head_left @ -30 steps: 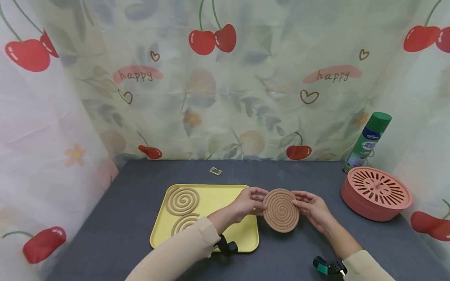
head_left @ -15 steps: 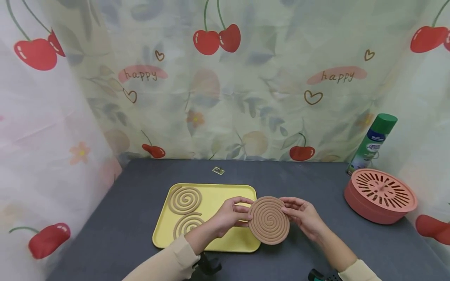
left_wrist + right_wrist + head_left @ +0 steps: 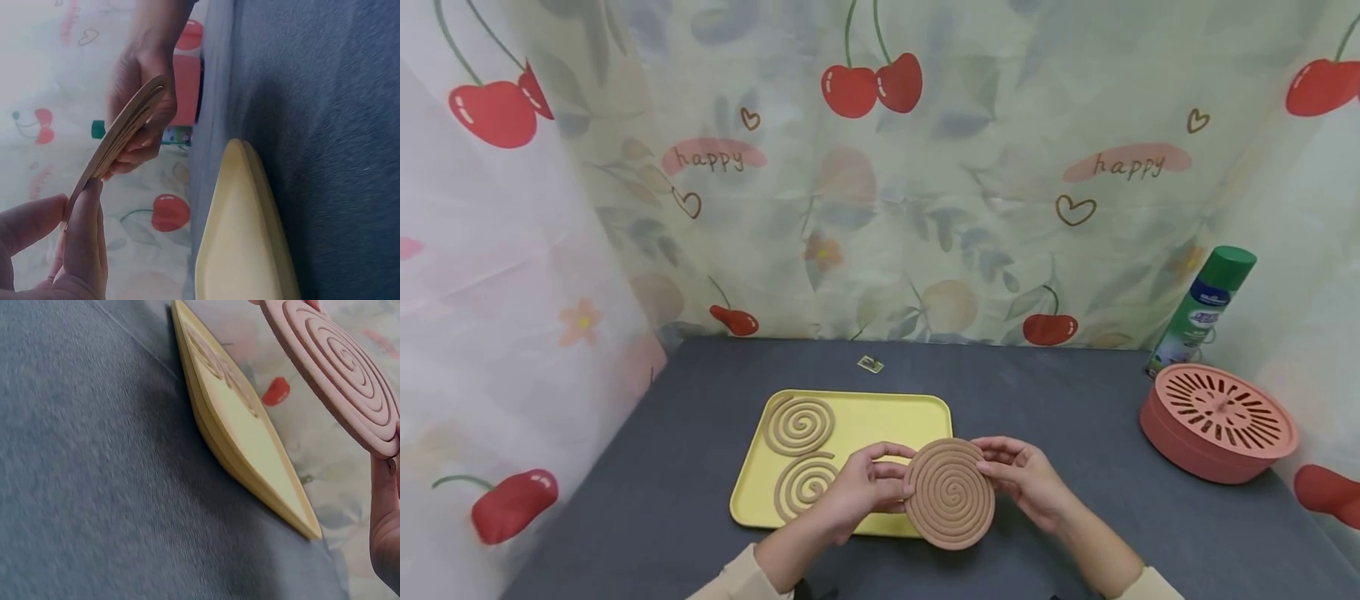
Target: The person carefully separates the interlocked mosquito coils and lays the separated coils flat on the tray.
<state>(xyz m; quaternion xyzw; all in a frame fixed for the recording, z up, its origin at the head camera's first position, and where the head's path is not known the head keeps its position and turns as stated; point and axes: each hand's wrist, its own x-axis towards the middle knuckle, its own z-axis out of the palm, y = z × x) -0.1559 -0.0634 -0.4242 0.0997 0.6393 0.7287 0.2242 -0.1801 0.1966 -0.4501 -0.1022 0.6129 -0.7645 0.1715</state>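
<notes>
A round brown mosquito coil (image 3: 951, 500), tightly wound like a full disc, is held up in front of the body, its flat face toward the head camera. My left hand (image 3: 867, 486) pinches its left edge, thumb and fingers on opposite faces in the left wrist view. On the upper right edge, my right hand (image 3: 1026, 481) grips it between thumb and fingers. The disc (image 3: 337, 369) tilts above the table in the right wrist view. Behind the left hand lies a yellow tray (image 3: 895, 402) bearing two single, looser coils, one at the back left (image 3: 800, 425), another (image 3: 805, 483) nearer, partly hidden by the hand.
At the right stands a round pink lidded box with slots (image 3: 1219, 425). A green spray can (image 3: 1202, 308) leans behind it against the curtain. A small metal coil stand (image 3: 871, 364) lies near the back of the dark tabletop (image 3: 1037, 392).
Both hands have brought the held coil left and nearer the body, from right of the tray to over its right front corner. The head view has shifted slightly left.
</notes>
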